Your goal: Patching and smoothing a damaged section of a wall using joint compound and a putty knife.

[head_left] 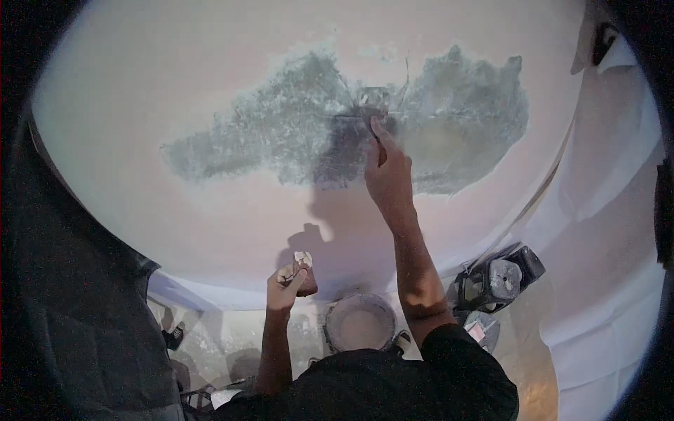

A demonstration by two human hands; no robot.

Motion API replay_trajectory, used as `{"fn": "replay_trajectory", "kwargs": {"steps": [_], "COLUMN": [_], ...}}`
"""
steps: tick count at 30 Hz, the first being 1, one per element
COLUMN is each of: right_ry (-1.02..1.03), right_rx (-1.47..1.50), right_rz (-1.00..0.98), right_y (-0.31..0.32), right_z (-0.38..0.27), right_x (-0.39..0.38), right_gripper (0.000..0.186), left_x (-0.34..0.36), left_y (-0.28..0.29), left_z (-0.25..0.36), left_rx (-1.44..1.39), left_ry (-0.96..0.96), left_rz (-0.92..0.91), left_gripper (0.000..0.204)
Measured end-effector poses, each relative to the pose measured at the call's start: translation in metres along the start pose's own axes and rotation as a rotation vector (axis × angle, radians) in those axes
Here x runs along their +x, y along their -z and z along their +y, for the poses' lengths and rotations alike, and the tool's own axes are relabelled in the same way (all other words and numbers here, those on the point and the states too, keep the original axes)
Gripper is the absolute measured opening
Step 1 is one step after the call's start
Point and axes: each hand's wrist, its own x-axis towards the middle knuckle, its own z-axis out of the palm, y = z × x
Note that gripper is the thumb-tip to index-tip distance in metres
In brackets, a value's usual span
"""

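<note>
A pale pink wall (175, 91) carries a wide grey bare patch (281, 105) with ragged edges and thin cracks. At the patch's middle, my right hand (390, 172) grips a putty knife (374, 99) by its handle, index finger stretched along it. Its broad blade lies against the wall, apparently touching it. Lower and to the left, my left hand (282, 289) is closed around a flat brown piece (307, 284) with a lump of white paste (302, 259) at its upper end. I cannot make out the kind of that piece.
Below my hands, a round bucket (327, 330) stands on the floor by the wall. To the right are a black stool-like object (502, 278) and a small container (484, 330). White sheeting (597, 281) hangs at the right, dark cloth (77, 302) at the left.
</note>
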Motion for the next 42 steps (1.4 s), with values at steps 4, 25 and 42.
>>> {"fn": "replay_trajectory", "kwargs": {"steps": [4, 25, 42], "right_ry": [0.131, 0.247, -0.148], "right_rx": [-0.025, -0.032, -0.115], "right_rz": [-0.016, 0.052, -0.759], "right_y": [-0.013, -0.095, 0.014], "right_z": [0.008, -0.059, 0.060], "right_x": [-0.007, 0.021, -0.261], "right_gripper": [0.039, 0.046, 0.044], "left_x": [-0.006, -0.012, -0.030], "left_y": [-0.007, 0.071, 0.050], "left_z": [-0.004, 0.042, -0.006], "left_rx": [0.021, 0.035, -0.274], "left_ry": [-0.022, 0.010, 0.241], "left_rz": [0.000, -0.070, -0.082], "left_gripper": [0.017, 0.012, 0.024]}}
